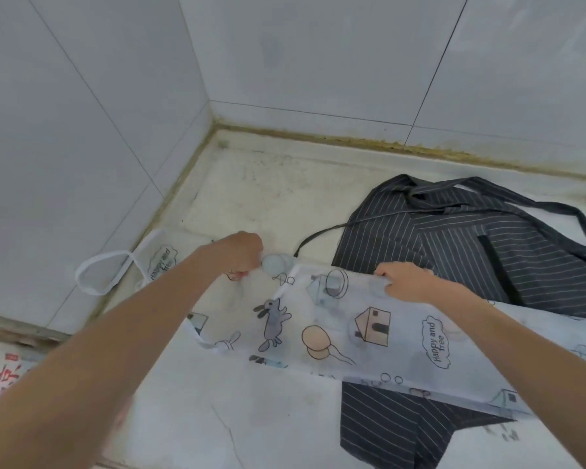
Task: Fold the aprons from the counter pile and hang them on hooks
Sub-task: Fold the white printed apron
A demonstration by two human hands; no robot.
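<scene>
A white apron (352,333) printed with rabbits, houses and "Happy and free" lies stretched across the counter (268,191). My left hand (242,253) grips its upper edge near the middle of the counter. My right hand (408,282) pinches the same edge further right. The apron's white neck loop (97,270) trails to the left against the wall. A dark apron with thin white stripes (471,238) lies spread under and behind the white one, its straps at the back right.
Grey tiled walls (82,130) meet in a corner at the back left of the counter. A printed item with red characters (4,375) lies at the far left edge. The counter's front part shows a crack (230,434).
</scene>
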